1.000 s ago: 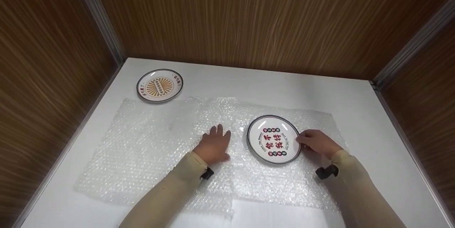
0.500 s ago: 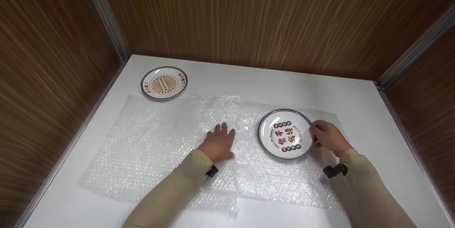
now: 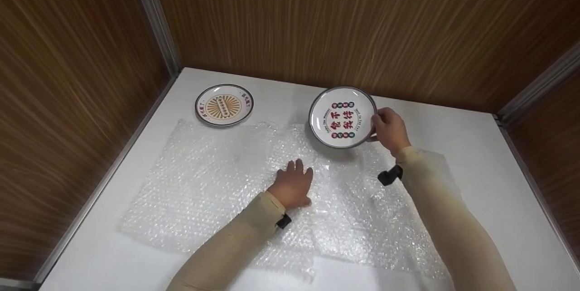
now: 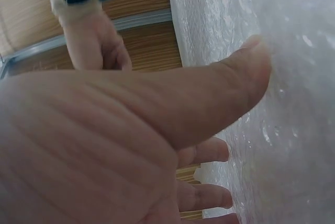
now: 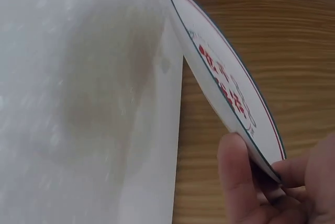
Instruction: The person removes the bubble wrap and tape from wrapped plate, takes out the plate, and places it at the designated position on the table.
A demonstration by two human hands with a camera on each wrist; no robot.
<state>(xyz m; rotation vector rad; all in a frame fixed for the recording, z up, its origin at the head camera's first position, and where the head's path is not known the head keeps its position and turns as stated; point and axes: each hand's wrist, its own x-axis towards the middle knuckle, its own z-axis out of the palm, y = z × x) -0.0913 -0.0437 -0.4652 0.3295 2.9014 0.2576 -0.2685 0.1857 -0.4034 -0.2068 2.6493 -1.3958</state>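
Note:
My right hand [image 3: 390, 130] pinches the right rim of a white plate [image 3: 343, 118] with red characters and a dark edge. In the right wrist view the plate [image 5: 230, 77] is tilted and raised over the table, thumb on one face and fingers on the other. My left hand [image 3: 293, 184] rests with spread fingers on the bubble wrap [image 3: 204, 182], near the middle. The left wrist view shows its thumb [image 4: 225, 85] and fingertips against the bubble wrap [image 4: 293, 109]. A second white plate [image 3: 224, 105], with an orange sunburst pattern, lies at the back left.
Bubble wrap spreads across most of the white table [image 3: 480, 182], with an overlapping seam near the left hand. Wood-grain panels [image 3: 290, 23] enclose the back and both sides, joined by metal corner posts [image 3: 156, 14].
The red-lettered plate has risen off the bubble wrap in my right hand and moved toward the back, then left. My left hand stays on the wrap. The head view has shifted slightly.

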